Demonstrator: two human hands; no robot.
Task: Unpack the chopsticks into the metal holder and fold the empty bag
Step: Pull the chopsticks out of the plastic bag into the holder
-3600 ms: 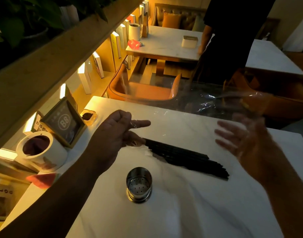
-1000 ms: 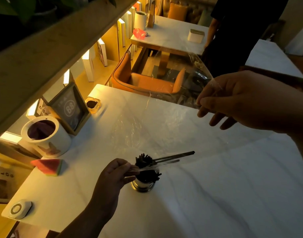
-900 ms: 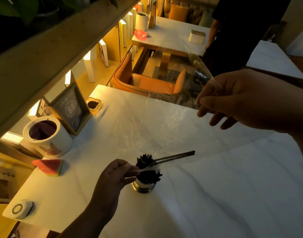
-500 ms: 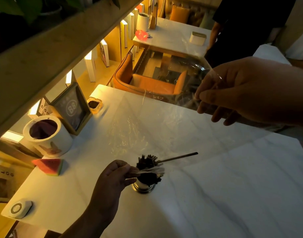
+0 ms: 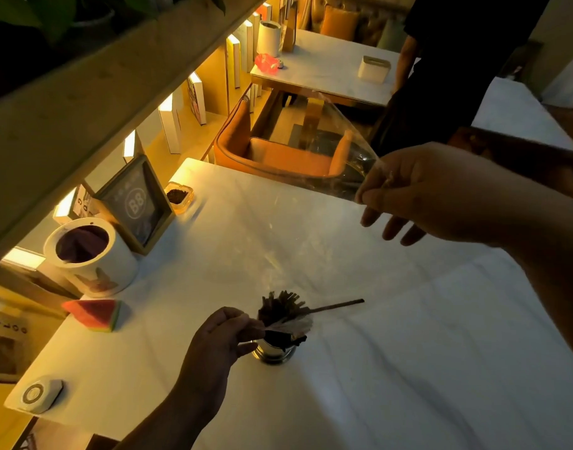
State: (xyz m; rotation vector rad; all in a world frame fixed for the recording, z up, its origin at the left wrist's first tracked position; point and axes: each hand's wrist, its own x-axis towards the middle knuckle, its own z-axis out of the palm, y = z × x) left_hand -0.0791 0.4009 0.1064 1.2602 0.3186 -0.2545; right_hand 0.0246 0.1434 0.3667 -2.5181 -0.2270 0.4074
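The metal holder (image 5: 274, 354) stands on the white marble table (image 5: 408, 368), full of dark chopsticks (image 5: 278, 308) that fan out of its top. One chopstick (image 5: 338, 305) sticks out sideways to the right. A large clear plastic bag (image 5: 288, 216) is stretched in the air between my hands. My left hand (image 5: 223, 339) pinches its near corner just left of the holder. My right hand (image 5: 441, 193) pinches the far corner, raised high at the right.
Along the table's left edge stand a white cup (image 5: 90, 258), a framed "B8" sign (image 5: 136, 203), a small dish (image 5: 179, 197), a watermelon-slice toy (image 5: 95, 315) and a call button (image 5: 35, 394). An orange chair (image 5: 278, 154) and a standing person (image 5: 457, 60) are beyond.
The chopsticks that lay loose on the table 3.6 s ago now stand in the holder. Over the last second both hands keep the bag stretched; only one chopstick still pokes sideways.
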